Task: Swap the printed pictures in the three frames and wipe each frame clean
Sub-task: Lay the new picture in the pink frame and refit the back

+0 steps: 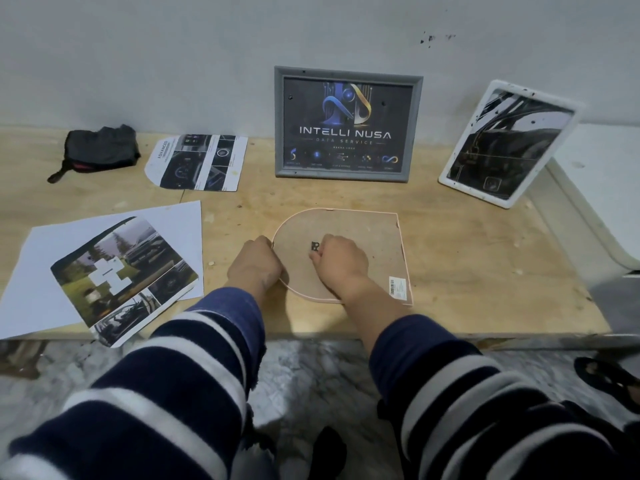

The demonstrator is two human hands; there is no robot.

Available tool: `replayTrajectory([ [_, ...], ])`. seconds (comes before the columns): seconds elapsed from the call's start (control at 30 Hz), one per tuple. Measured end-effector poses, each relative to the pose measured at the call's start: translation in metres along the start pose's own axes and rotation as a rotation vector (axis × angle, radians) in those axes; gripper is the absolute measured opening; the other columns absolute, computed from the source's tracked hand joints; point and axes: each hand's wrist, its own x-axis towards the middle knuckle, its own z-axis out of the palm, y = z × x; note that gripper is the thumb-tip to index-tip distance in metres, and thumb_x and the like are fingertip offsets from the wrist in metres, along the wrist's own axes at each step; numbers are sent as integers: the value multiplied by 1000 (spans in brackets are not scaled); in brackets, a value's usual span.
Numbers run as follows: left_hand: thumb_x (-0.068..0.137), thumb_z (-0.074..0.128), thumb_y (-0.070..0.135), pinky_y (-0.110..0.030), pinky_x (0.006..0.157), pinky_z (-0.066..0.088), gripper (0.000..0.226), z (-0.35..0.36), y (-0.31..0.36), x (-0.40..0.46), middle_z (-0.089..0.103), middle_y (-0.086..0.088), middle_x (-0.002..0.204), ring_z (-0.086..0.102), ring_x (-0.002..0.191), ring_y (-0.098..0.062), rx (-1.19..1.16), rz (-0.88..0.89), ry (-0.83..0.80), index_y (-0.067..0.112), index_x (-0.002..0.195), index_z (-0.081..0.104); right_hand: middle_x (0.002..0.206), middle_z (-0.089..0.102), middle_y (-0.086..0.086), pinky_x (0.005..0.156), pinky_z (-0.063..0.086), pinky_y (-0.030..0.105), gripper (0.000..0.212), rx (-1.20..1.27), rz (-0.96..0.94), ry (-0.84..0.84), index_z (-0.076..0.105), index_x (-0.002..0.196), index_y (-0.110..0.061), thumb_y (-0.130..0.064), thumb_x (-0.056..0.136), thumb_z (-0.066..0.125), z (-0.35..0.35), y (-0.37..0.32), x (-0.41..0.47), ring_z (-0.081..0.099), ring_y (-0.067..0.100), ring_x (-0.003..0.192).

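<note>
Pinching the small black clip (315, 246), my right grip (341, 259) works mid-back of the arched frame (374, 244), face down on the bench (467, 271). At nine o'clock, my left grip (258, 263) curls closed over its rounded rim.

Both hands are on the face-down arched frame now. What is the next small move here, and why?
Probably turn the small dark clip aside with the right hand so the backing board can lift. The pink arched frame lies face down, the right fingertips are at that clip, and the left hand steadies the curved edge. Whether other clips hold the board, I cannot tell.
</note>
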Motion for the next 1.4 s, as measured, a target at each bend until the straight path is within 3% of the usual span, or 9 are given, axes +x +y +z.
replayTrajectory([
  [0.17, 77, 68, 12, -40, 85, 52, 32, -5, 0, 1, 63, -10, 104, 60, 94, -28, -65, 4, -28, 16, 103, 49, 99, 65, 7, 66, 43, 31, 20, -97, 92, 127, 67, 96, -12, -24, 94, 51, 5, -21, 4, 59, 25, 93],
  [0.27, 71, 74, 5, -32, 72, 46, 45, -6, 1, 2, 61, -12, 106, 56, 91, -27, -111, -29, -47, 9, 110, 53, 98, 64, 6, 75, 41, 35, 15, -102, 220, 71, 65, 95, -14, -16, 91, 51, 1, -35, 4, 56, 25, 99],
  [0.4, 66, 76, 3, -32, 76, 51, 48, -5, 5, 0, 61, -13, 110, 59, 99, -31, -171, -95, -31, 7, 110, 56, 89, 62, 2, 84, 35, 38, 9, -12, 383, -9, 60, 84, -19, -18, 89, 52, -6, -43, 7, 57, 24, 95],
  [0.57, 68, 75, 1, -31, 73, 47, 52, -7, 4, 0, 61, -13, 113, 58, 100, -30, -193, -103, -53, 7, 116, 57, 76, 55, 1, 83, 32, 38, 14, -10, 397, -43, 58, 76, -19, -20, 89, 53, -10, -45, 11, 53, 23, 78],
  [0.67, 73, 70, 0, -31, 73, 46, 45, -8, 3, 0, 61, -12, 113, 58, 100, -30, -201, -104, -32, 7, 116, 58, 82, 59, 2, 81, 31, 38, 13, 36, 361, -48, 57, 78, -19, -21, 90, 52, -10, -40, 12, 52, 23, 78],
  [0.83, 93, 53, 16, -31, 74, 41, 14, -8, 0, 4, 64, -12, 107, 53, 87, -25, -140, -87, 30, 9, 102, 62, 109, 56, 5, 85, 36, 40, 21, 48, 122, 50, 62, 105, -20, -21, 95, 44, 0, -20, -4, 48, 26, 107],
  [1.03, 95, 52, 32, -39, 85, 52, 27, -7, -5, 4, 67, -12, 100, 61, 92, -31, -44, -97, 69, 9, 96, 65, 118, 48, 0, 95, 32, 38, 35, 48, -23, 67, 57, 124, -34, -20, 96, 41, 6, 16, -20, 39, 22, 112],
  [1.27, 90, 53, 24, -39, 79, 54, 19, -9, 7, 3, 64, -9, 87, 62, 83, -29, 142, -74, 54, 9, 88, 65, 128, 44, -1, 99, 28, 39, 42, 54, -35, 49, 53, 130, -38, -20, 93, 42, 10, 22, -26, 36, 24, 118],
  [1.4, 92, 49, 30, -38, 78, 53, 26, -13, 14, -3, 63, -7, 85, 62, 82, -28, 252, -58, 72, 12, 87, 65, 120, 50, -3, 100, 29, 37, 26, 102, -212, 103, 64, 115, -31, -33, 95, 48, 11, 17, -36, 40, 20, 116],
])
